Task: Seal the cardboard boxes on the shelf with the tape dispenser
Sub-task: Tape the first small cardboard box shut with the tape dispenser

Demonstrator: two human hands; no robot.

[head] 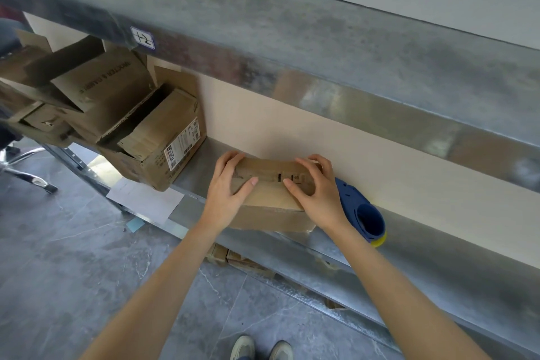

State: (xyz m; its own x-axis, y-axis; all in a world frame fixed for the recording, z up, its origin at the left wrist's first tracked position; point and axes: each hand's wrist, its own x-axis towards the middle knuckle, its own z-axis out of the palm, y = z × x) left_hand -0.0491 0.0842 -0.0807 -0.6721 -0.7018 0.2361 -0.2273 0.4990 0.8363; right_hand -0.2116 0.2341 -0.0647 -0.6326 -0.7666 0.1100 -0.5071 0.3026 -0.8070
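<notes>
A small brown cardboard box (271,199) sits on the metal shelf (438,245) against the back wall. My left hand (228,187) lies on its left end, fingers over the far edge and thumb on the top flap. On the right end rests my right hand (315,190), fingers curled over the far edge and thumb on top. The two thumbs hold the flaps down near the middle seam. A blue tape dispenser (362,213) with a yellow edge lies on the shelf just right of the box, behind my right wrist.
Several open cardboard boxes (157,137) are piled at the shelf's left end, flaps sticking up. An upper metal shelf beam (292,47) overhangs the work area. A white paper (143,199) hangs off the shelf edge. More boxes (239,260) lie under the shelf.
</notes>
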